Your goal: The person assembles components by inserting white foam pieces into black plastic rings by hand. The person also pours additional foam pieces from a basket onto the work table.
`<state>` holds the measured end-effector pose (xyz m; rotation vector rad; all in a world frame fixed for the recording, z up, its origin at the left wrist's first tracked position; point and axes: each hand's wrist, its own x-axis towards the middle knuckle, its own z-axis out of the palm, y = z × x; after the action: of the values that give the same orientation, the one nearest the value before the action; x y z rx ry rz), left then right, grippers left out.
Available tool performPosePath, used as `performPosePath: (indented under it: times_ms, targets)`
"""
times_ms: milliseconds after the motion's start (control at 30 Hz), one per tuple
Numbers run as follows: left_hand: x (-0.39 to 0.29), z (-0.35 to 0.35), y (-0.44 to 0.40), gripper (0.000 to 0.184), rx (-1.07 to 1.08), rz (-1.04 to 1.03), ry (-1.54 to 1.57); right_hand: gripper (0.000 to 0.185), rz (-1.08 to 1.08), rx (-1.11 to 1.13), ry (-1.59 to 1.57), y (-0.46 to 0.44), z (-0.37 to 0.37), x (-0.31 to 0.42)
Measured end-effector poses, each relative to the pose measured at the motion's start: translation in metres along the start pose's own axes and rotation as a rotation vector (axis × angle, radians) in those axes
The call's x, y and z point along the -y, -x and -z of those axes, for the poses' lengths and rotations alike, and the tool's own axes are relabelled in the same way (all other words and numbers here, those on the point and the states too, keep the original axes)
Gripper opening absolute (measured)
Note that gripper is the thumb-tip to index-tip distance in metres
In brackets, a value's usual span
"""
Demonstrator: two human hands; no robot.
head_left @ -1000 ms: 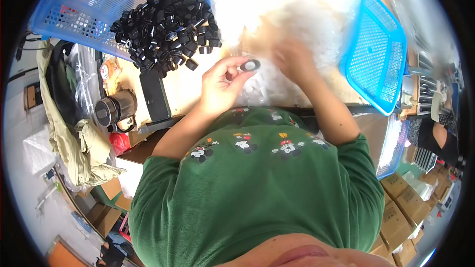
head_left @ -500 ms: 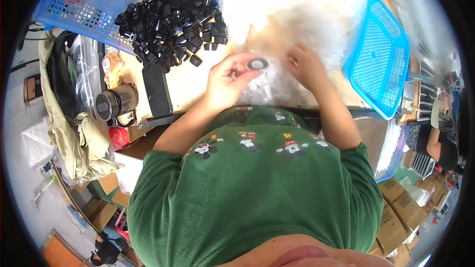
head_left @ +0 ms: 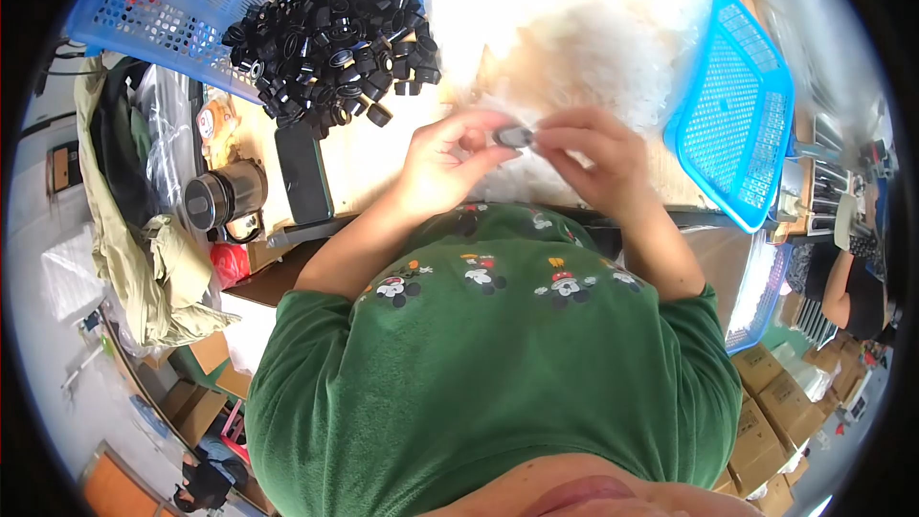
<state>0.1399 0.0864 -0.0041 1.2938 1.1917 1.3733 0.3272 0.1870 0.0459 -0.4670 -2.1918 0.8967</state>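
My left hand (head_left: 442, 161) pinches a small round black cap (head_left: 513, 138) between thumb and fingertips, at the middle of the worktable. From the other side my right hand (head_left: 605, 155) is closed, its fingertips together at the cap's edge. Something thin and whitish shows at those fingertips, too small and blurred to name. Beyond and beneath the hands lies a heap of clear, whitish plastic pieces (head_left: 613, 67), partly washed out by glare. A big pile of black caps (head_left: 335, 48) spreads over the table to the left.
A blue basket (head_left: 172, 38) lies behind the black pile. Another blue basket (head_left: 737, 115) stands on the right. Along the left are a phone (head_left: 304, 177) and a dark-lidded cup (head_left: 230, 196). Cardboard boxes (head_left: 766, 412) are stacked at lower right; another person (head_left: 847, 292) is at far right.
My right hand has moved left and toward me from the plastic heap to meet the cap. In my left hand the cap has tilted and shifted slightly right.
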Motion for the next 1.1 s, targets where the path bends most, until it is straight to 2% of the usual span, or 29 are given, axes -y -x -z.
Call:
performPosePath:
  times_ms: [167,267,367,400,567,600,700,733,833,867,900,967,1033,1067,1100]
  targets:
    - [-0.014,-0.009,-0.002,0.041,-0.107,-0.037,-0.035,0.027,0.029,0.092,0.111,-0.002,-0.005,0.000]
    - [-0.009,-0.004,-0.001,0.043,-0.040,-0.059,-0.080,0.030,-0.010,0.148,0.095,0.001,-0.004,0.001]
    - [-0.003,-0.006,0.001,0.042,0.012,-0.052,0.013,0.031,-0.088,0.105,-0.048,0.011,-0.005,-0.005]
    - [-0.003,-0.009,0.000,0.040,0.002,-0.012,0.082,0.039,-0.094,0.075,-0.054,0.014,-0.006,-0.007]
    - [-0.014,-0.021,0.000,0.033,-0.048,0.131,0.349,0.034,-0.197,-0.074,-0.185,0.025,-0.017,-0.009]
    - [-0.015,-0.022,0.000,0.025,-0.030,0.148,0.361,0.033,-0.216,-0.084,-0.207,0.027,-0.019,-0.008]
    - [-0.002,-0.018,0.007,0.018,0.062,0.080,0.088,0.031,-0.226,-0.029,-0.220,0.034,-0.020,-0.008]
    - [-0.005,-0.020,0.008,0.015,0.057,-0.009,0.008,0.030,-0.221,0.002,-0.212,0.037,-0.018,-0.008]
    - [-0.003,-0.025,0.013,0.015,0.048,-0.103,-0.122,0.029,-0.225,0.068,-0.201,0.044,-0.011,-0.008]
    - [0.006,-0.028,0.017,0.017,0.052,0.079,-0.002,0.027,-0.273,0.084,-0.193,0.045,-0.010,-0.008]
    - [0.006,-0.029,0.016,0.021,0.133,0.181,0.049,0.027,-0.300,0.040,-0.177,0.046,-0.008,-0.007]
    - [-0.011,-0.041,0.012,0.030,0.035,0.248,0.075,0.027,-0.363,-0.058,-0.130,0.047,0.000,-0.008]
    - [-0.005,-0.032,0.015,0.028,0.004,0.184,0.024,0.033,-0.336,-0.269,-0.066,0.057,0.031,-0.023]
    - [0.001,-0.025,0.015,0.027,-0.004,0.150,0.002,0.032,-0.467,-0.333,0.192,0.057,0.059,-0.010]
    - [0.008,-0.013,0.012,0.024,-0.031,0.083,-0.122,0.028,-0.406,-0.527,0.036,0.065,0.085,-0.012]
